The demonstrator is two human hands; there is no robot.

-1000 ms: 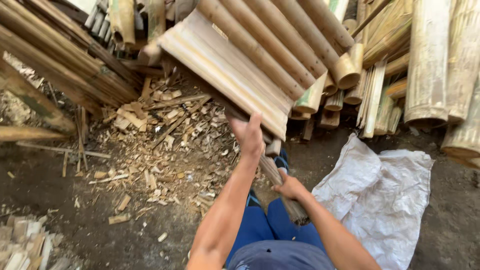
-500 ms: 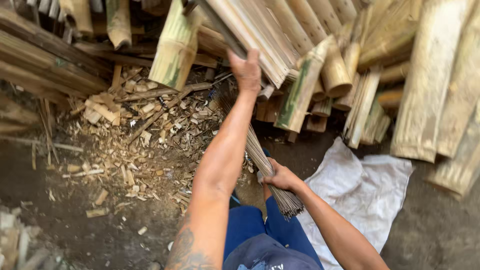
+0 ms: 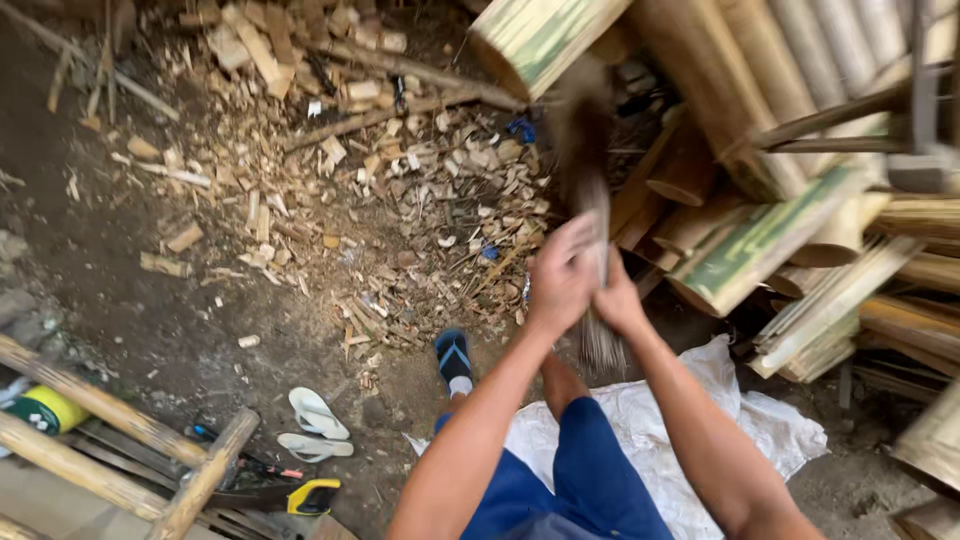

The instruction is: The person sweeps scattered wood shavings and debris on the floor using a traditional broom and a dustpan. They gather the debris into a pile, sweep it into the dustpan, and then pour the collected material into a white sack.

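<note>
Both my hands are closed around a bundle of thin bamboo strips (image 3: 588, 190) that stands roughly upright in front of me and is motion-blurred. My left hand (image 3: 560, 272) grips it just above my right hand (image 3: 617, 298), and the two touch. The bundle's lower end (image 3: 603, 348) fans out above a white sack (image 3: 650, 420) on the ground. Its upper end reaches toward a cut green-streaked bamboo half-pole (image 3: 545, 35). My legs in blue shorts (image 3: 590, 470) are below.
Stacked bamboo poles and split slats (image 3: 800, 200) fill the right side. Wood chips and offcuts (image 3: 400, 180) litter the dirt. My foot wears a blue sandal (image 3: 453, 355). White flip-flops (image 3: 312, 425), a yellow-handled tool (image 3: 312, 495), a bamboo frame (image 3: 110, 410) and a yellow-green can (image 3: 45, 408) lie at lower left.
My left hand has come down from the leaning bamboo slats and joined my right hand on the strip bundle. The bundle now stands more upright, and the view has tilted down.
</note>
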